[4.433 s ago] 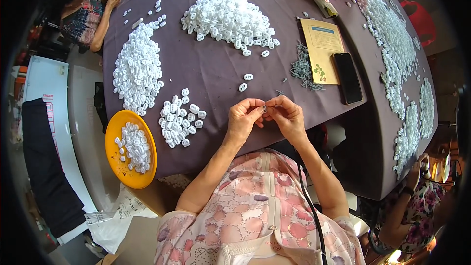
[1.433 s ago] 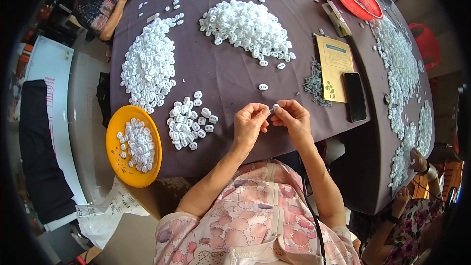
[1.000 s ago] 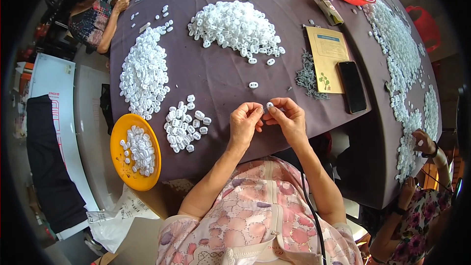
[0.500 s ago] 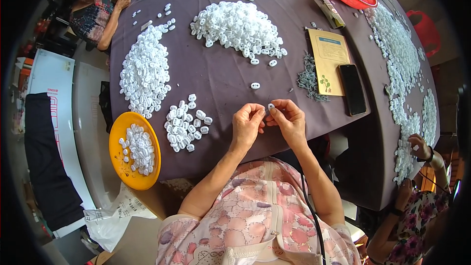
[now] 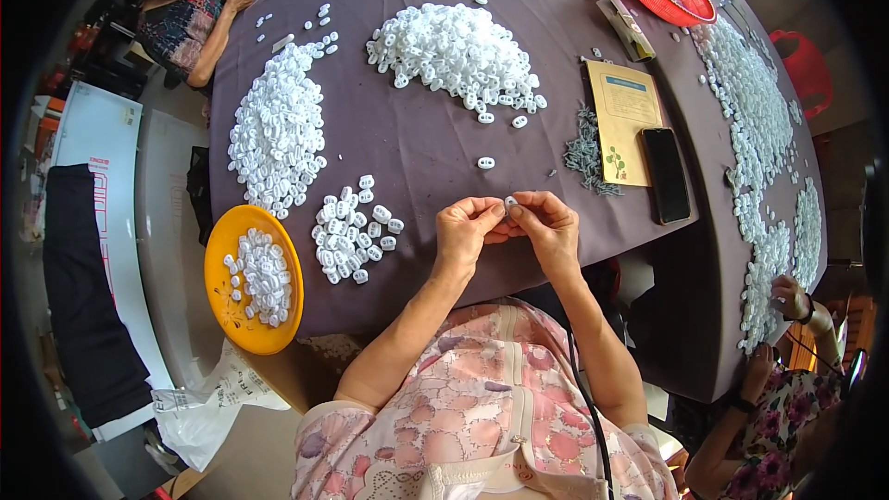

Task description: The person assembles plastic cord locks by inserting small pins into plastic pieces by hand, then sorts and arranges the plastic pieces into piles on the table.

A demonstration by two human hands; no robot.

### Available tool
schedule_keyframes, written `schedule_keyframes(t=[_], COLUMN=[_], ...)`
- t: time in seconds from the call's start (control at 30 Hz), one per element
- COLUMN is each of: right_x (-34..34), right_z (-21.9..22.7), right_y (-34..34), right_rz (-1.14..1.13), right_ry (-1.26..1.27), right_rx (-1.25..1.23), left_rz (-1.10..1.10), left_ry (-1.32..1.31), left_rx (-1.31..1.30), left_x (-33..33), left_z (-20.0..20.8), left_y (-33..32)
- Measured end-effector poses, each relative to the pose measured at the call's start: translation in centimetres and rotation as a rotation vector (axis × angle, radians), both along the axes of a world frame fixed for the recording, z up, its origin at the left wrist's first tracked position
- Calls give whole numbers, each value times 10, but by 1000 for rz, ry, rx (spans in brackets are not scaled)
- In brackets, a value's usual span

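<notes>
Both of my hands meet above the near part of the table. My right hand (image 5: 547,230) pinches a small white oval plastic piece (image 5: 511,201) between thumb and fingers. My left hand (image 5: 468,233) is closed too, its thumb and index fingertips up against that piece; whether they grip something else there is hidden. Just beyond them lies a single white oval piece with dark holes (image 5: 485,163). To the left of my hands is a small heap of the same pieces (image 5: 346,236).
Larger white heaps lie at the middle (image 5: 454,51) and left (image 5: 278,130). A yellow plate (image 5: 222,301) of pieces sits at the left edge. Rightward are grey small parts (image 5: 583,153), an envelope (image 5: 625,97), a phone (image 5: 663,171) and a red basket (image 5: 648,0). Other people work at left and right.
My left fingertips have come closer to the right ones and now meet at the white piece. The whole view has shifted slightly.
</notes>
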State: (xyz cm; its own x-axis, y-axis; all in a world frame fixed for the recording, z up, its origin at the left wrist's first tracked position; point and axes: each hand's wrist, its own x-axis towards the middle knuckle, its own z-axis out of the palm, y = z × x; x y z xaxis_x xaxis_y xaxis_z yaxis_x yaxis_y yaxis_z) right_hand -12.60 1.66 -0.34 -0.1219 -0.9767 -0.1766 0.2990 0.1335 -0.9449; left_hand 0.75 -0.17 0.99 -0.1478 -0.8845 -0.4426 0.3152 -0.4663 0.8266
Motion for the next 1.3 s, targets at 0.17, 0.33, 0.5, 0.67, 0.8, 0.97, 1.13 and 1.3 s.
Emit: schedule_keyframes(t=[0.17, 0.33, 0.5, 0.67, 0.8, 0.97, 1.13, 1.3], right_x=[0, 4, 7, 4, 1, 3, -10, -9], right_z=[2, -9, 9, 13, 15, 17, 8, 11], right_y=[-3, 4, 2, -2, -2, -3, -7, -9], right_rz=[3, -44, -50, -58, -39, -25, 50, 16], right_ry=[53, 347, 543, 657, 736, 862, 923, 941], right_rx=[-28, -207, -299, -385, -454, -454, -531, -563], left_rz=[63, 138, 124, 103, 97, 141, 50, -36], left_ry=[47, 45, 70, 120, 146, 186, 137, 83], left_rx=[41, 67, 102, 124, 105, 121, 184, 92], left_x=[-4, -10, -10, -12, -16, -18, -19, -17], left_z=[3, 3, 5, 11, 13, 6, 9, 5], left_y=[-1, -1, -2, -3, -1, 4, 9, 3])
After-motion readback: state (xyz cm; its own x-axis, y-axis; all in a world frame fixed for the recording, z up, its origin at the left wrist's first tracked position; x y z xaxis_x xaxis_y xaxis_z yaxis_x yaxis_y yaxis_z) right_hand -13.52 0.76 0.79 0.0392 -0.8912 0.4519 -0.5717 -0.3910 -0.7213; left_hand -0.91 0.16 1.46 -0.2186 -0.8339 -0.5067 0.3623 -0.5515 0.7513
